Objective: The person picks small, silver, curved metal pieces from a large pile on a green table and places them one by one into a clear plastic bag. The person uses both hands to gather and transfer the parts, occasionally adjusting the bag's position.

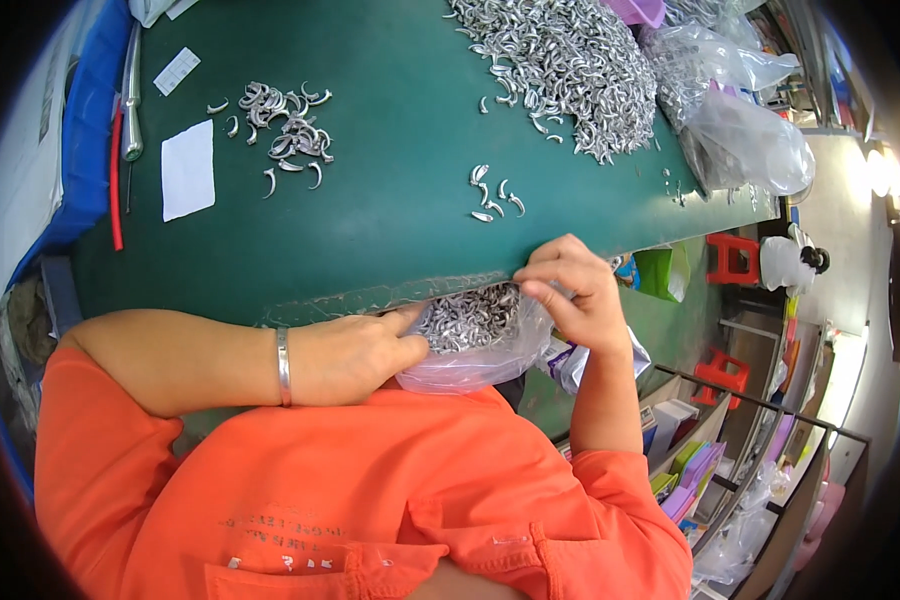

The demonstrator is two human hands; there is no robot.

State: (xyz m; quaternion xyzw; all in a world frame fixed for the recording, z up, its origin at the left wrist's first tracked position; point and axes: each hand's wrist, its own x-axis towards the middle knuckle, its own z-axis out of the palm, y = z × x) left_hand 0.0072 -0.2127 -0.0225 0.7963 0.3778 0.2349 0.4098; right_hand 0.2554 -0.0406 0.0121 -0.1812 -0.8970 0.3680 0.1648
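Observation:
A clear plastic bag (455, 376) full of small silver curved metal pieces (468, 318) hangs at the table's near edge, against my body. My left hand (365, 352), with a metal bangle on its wrist, is closed on the bag's left side of the rim. On the other side, my right hand (575, 290) pinches the rim against the table edge, its fingers bent. The mouth of the bag is spread between both hands. A few loose curved metal pieces (492, 198) lie on the green table (370, 235) just beyond.
A large heap of curved pieces (580, 80) covers the far right, beside filled plastic bags (745, 135). At left lie a smaller pile (295, 130), white paper (187, 170), a screwdriver (132, 130), a red rod (117, 180) and a blue tray (90, 150). Red stools (732, 258) stand at right.

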